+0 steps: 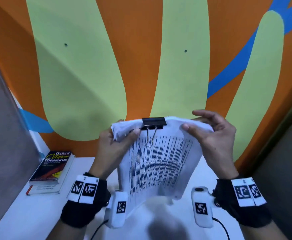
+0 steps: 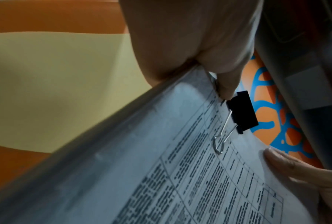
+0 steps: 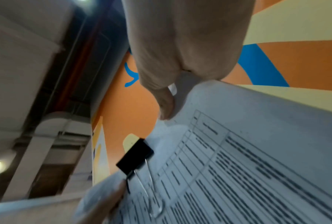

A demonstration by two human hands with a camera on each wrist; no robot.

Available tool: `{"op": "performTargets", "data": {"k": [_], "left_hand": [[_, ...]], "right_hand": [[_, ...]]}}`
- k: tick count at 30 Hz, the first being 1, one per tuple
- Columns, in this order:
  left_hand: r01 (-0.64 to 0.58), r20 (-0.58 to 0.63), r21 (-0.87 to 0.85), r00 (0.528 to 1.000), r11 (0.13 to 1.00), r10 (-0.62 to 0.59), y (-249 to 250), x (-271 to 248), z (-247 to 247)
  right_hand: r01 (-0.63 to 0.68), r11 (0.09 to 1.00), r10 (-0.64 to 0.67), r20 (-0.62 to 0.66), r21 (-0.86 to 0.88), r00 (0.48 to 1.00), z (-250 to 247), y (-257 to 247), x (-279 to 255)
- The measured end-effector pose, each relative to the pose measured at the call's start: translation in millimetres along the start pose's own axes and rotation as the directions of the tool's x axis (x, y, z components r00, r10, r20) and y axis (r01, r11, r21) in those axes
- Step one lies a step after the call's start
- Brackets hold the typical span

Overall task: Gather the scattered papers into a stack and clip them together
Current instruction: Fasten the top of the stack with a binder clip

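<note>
A stack of printed papers (image 1: pixel 160 163) is held upright above the white table, with a black binder clip (image 1: pixel 154 123) clamped on its top edge and the wire handle folded down over the front sheet. My left hand (image 1: pixel 122 135) pinches the top left corner, thumb on the front just beside the clip. My right hand (image 1: pixel 209 130) grips the top right corner, thumb on the front and fingers behind. The left wrist view shows the papers (image 2: pixel 180 174), the clip (image 2: pixel 242 112) and my thumb next to it. The right wrist view shows the papers (image 3: pixel 247 159) and the clip (image 3: pixel 135 156).
A black Oxford thesaurus (image 1: pixel 52 168) lies on another book at the left of the white table (image 1: pixel 37 213). An orange, green and blue painted wall (image 1: pixel 141 58) stands close behind. Grey panels flank both sides.
</note>
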State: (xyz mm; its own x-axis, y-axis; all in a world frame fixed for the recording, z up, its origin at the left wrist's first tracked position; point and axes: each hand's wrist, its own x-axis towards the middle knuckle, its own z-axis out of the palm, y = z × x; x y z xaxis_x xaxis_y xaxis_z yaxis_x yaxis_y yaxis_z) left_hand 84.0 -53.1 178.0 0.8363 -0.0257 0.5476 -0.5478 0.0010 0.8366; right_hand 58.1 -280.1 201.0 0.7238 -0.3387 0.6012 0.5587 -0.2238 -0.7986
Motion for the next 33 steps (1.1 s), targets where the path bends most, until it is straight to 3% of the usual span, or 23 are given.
{"op": "performTargets", "data": {"k": [3,5,8,10,15,20,25,29,33], "left_hand": [[0.057,-0.047,-0.016,0.997,0.998,-0.058,-25.5,-7.7,-3.3],[0.204,-0.088,0.044,0.976,0.978,-0.200,-58.1,-25.1,-4.4],[0.388,-0.129,0.064,0.917,0.919,-0.378,-96.2,-51.0,-7.1],[0.405,-0.169,0.033,0.904,0.914,-0.394,-99.1,-55.7,-4.4],[0.333,-0.174,0.033,0.931,0.942,-0.322,-90.4,-49.0,-5.7],[0.480,-0.094,0.158,0.877,0.863,-0.471,-131.3,-83.4,-0.9],[0.457,-0.120,0.203,0.890,0.866,-0.441,-138.2,-123.2,1.8],[0.528,-0.080,0.316,0.843,0.788,-0.532,-148.9,-134.0,4.0],[0.631,-0.133,0.413,0.755,0.657,-0.641,-180.9,-131.6,8.2]], "right_hand": [[-0.022,1.000,0.022,-0.031,-0.017,0.999,7.9,18.1,-23.3],[-0.168,0.983,0.168,0.006,-0.069,0.986,9.8,51.0,-47.6],[-0.377,0.922,0.384,0.079,-0.092,0.920,6.6,104.5,-79.6],[-0.382,0.915,0.392,0.057,-0.131,0.918,8.8,116.1,-87.9],[-0.254,0.953,0.267,0.067,-0.164,0.961,14.7,104.4,-81.3],[-0.357,0.860,0.438,0.167,-0.366,0.883,13.8,144.1,-123.0],[-0.328,0.846,0.411,0.122,-0.421,0.904,-0.1,154.3,-160.2],[-0.380,0.776,0.510,0.148,-0.503,0.847,-8.8,163.4,-174.3],[-0.446,0.646,0.674,0.189,-0.619,0.714,-2.2,186.3,-161.9]]}}
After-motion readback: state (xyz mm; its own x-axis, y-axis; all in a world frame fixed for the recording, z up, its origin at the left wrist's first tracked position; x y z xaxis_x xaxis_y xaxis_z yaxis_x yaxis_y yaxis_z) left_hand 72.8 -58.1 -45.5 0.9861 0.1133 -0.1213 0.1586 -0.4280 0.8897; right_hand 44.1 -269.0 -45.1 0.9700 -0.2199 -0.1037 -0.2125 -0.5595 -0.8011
